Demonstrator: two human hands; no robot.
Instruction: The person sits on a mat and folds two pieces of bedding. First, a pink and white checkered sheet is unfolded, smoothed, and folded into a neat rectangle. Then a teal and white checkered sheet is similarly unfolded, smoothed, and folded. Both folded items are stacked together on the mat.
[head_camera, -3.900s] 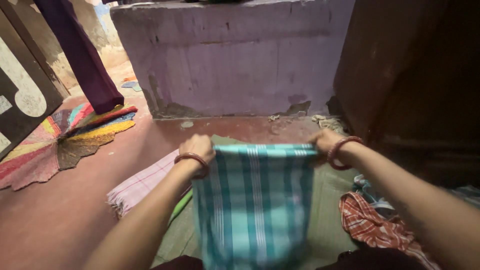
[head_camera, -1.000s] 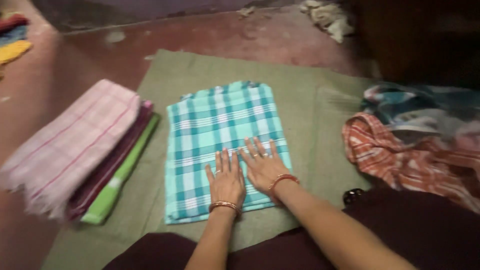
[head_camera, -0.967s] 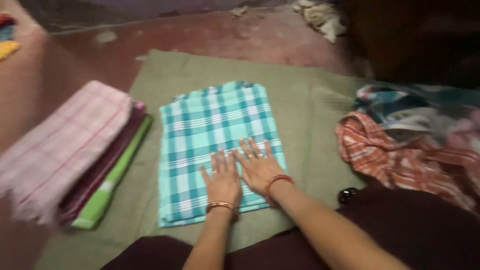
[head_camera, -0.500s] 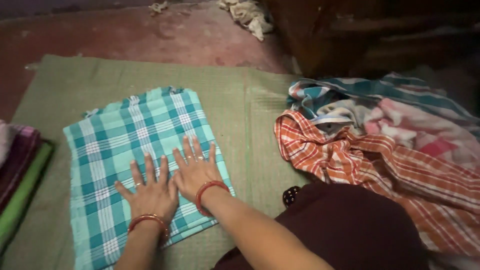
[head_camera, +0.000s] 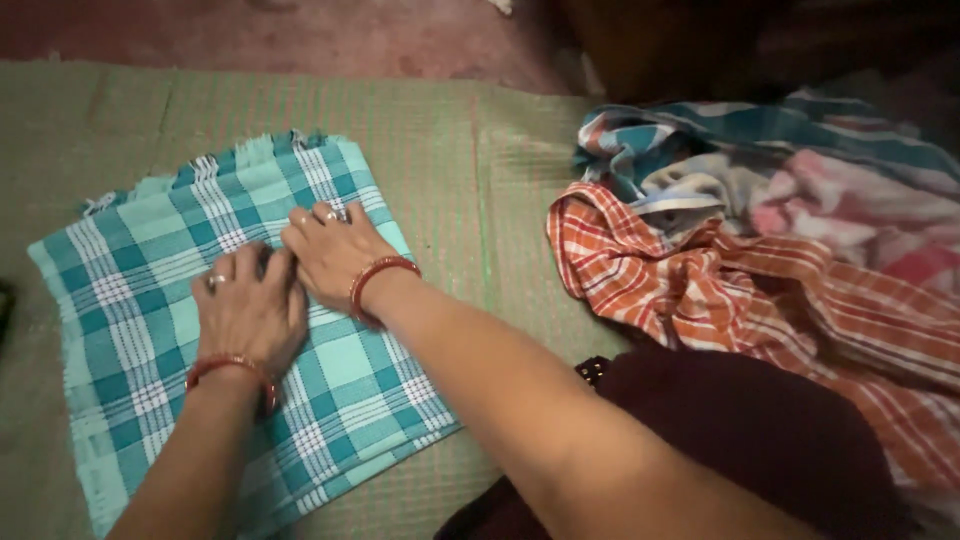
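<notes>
A folded teal checked cloth (head_camera: 140, 300) with a fringed far edge lies flat on a green woven mat (head_camera: 470, 150). Both my hands rest on its middle, side by side and touching. My left hand (head_camera: 245, 310) has its fingers curled down into the fabric, a ring and a red bangle showing. My right hand (head_camera: 330, 255), also with a red bangle, has bent fingers pinching the cloth just beyond the left hand.
An orange-and-white checked cloth (head_camera: 700, 290) lies crumpled on the right, with a heap of teal, white and pink striped cloth (head_camera: 800, 170) behind it. My dark maroon garment (head_camera: 760, 440) fills the lower right. Red floor (head_camera: 300, 35) and dark wooden furniture (head_camera: 700, 40) lie beyond the mat.
My hands, flat on the near part of the teal cloth before, have slid toward its middle and curled their fingers. The view has swung right, so the folded stack on the left is out of sight.
</notes>
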